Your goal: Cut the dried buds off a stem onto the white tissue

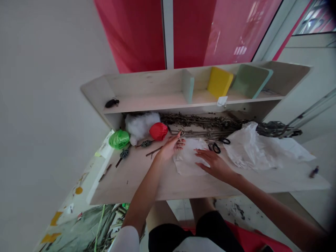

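My left hand (168,148) is closed around a dried plant stem (154,151); its bare end sticks out to the left and its leafy tip (182,133) shows above my fingers. Fingers stretched out and apart, my right hand (214,162) lies over the right side of a thin white sheet (187,166), which could be plastic or paper. Black-handled scissors (216,148) rest just beyond that hand, their blades hard to make out. Beyond my left hand sit a red wrapped ball (158,131) and a tuft of white stuffing (143,124).
Dried stalks (202,122) lie along the back under the shelf (149,101). A crumpled white bag (249,150) spreads at right. On the left are a green ball (119,139), two string-wrapped sticks (124,153) and a short stick (105,173). The desk's front edge (168,197) is above my legs.
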{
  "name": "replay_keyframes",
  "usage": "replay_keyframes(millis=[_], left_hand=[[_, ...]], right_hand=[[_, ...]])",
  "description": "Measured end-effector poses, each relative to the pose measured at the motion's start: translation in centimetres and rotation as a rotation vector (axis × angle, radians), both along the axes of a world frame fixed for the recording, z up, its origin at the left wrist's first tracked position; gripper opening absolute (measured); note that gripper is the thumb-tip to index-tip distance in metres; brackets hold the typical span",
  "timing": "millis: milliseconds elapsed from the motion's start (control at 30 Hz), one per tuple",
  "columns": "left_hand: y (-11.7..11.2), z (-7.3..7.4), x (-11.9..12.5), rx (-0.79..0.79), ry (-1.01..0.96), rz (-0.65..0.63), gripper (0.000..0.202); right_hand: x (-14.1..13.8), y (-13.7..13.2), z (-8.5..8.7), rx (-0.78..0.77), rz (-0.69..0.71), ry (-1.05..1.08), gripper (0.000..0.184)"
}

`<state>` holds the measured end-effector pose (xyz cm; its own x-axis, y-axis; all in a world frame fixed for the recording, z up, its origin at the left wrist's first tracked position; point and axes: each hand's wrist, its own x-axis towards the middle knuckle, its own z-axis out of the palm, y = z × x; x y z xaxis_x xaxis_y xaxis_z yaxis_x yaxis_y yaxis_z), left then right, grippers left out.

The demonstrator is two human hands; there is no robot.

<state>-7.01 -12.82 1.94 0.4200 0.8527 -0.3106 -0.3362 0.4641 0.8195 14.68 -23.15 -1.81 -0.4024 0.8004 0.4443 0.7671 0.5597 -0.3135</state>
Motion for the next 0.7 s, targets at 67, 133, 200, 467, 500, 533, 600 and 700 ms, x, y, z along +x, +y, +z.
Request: replay_keyframes(millis=[67,133,200,467,500,533,600,700], left_hand=[[-0.1,0.0,0.0,0.012,0.001,-0.016,0.032],[-0.3,0.0,0.1,0.018,0.001,-0.041,0.028],[-0.4,0.1,0.4,0.018,0.003,-0.079,0.027],[-1.1,-0.3,1.1,0.038,0.085,-0.188,0.031],[-1.1,-0.4,1.1,0.051,0.091,-0.196,0.034],[-1.1,-0.5,1.1,0.064,0.098,-0.205,0.036],[-1.1,-0.8,1.1,0.088,0.112,-0.222,0.040],[-1.1,-1.0,1.1,0.114,0.140,-0.223,0.045]], right_hand=[[0.1,-0.5,-0.3,-0.016,0.017,0.004,0.052],[0.2,-0.6,-0.1,-0.010,-0.038,0.071,0.064],[0.4,-0.4,0.4,-0.003,-0.127,0.174,0.060],[0.1,1.3,-0.3,-0.034,-0.133,0.263,0.024],[-0.1,1.4,-0.6,-0.035,-0.129,0.252,0.022],[-0.2,1.6,-0.9,-0.035,-0.130,0.247,0.021],[-0.4,1.8,-1.1,-0.026,-0.141,0.261,0.019],[-0.6,2.1,-0.9,-0.020,-0.156,0.321,0.016]])
